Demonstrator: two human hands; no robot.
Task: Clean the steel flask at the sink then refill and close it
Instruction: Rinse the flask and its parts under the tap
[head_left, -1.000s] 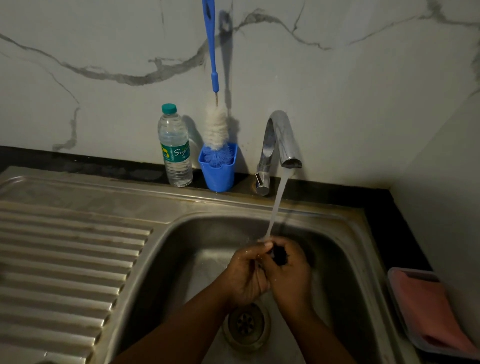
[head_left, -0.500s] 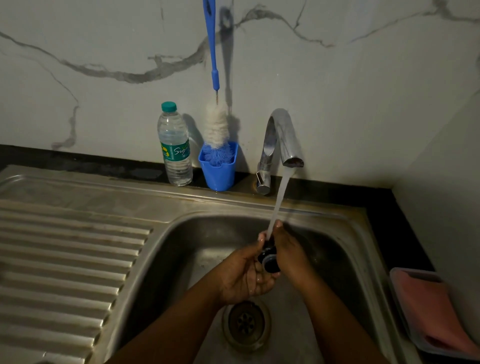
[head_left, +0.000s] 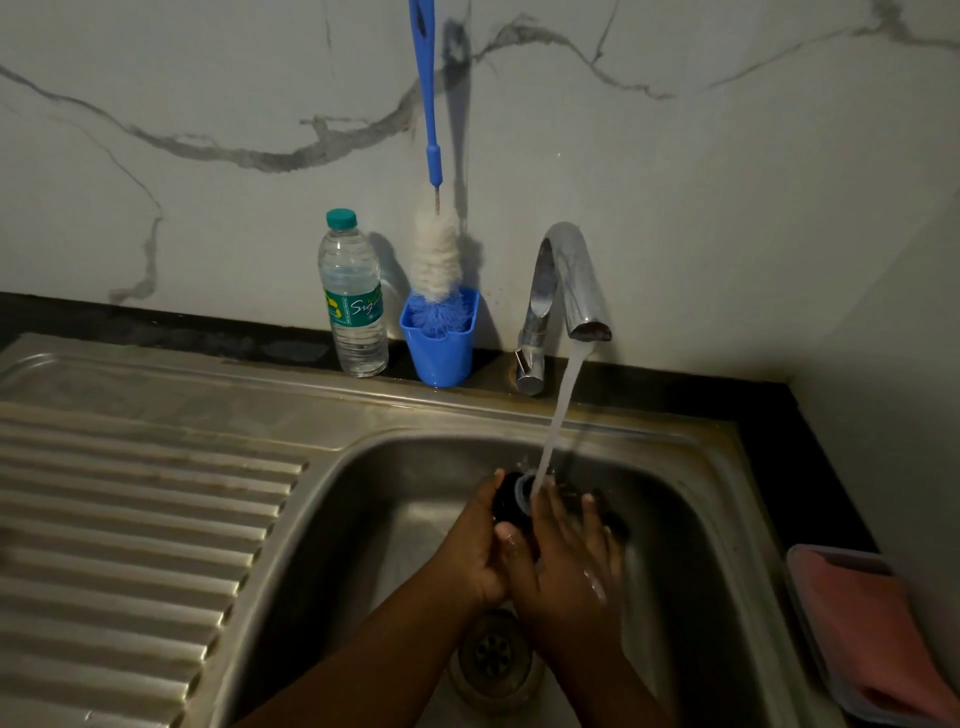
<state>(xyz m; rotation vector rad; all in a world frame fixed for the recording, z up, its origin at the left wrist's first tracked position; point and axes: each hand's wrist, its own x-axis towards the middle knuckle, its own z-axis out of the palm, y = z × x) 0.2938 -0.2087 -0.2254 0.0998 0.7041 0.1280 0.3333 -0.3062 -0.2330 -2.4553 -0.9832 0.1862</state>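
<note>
Over the steel sink (head_left: 717, 467) basin, the left hand (head_left: 480, 545) grips a small black round flask cap (head_left: 511, 501) under the running tap stream (head_left: 558, 415); the right hand (head_left: 569, 561) lies spread, fingers straight, against it.

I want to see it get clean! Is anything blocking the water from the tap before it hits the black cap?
Nothing visible. The water drops straight from the tap onto the cap. The left hand grips the cap from the side; the right hand lies beside it, fingers straight.

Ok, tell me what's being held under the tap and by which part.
The left hand grips a small dark cap round its side; the right hand lies open against it.
</note>
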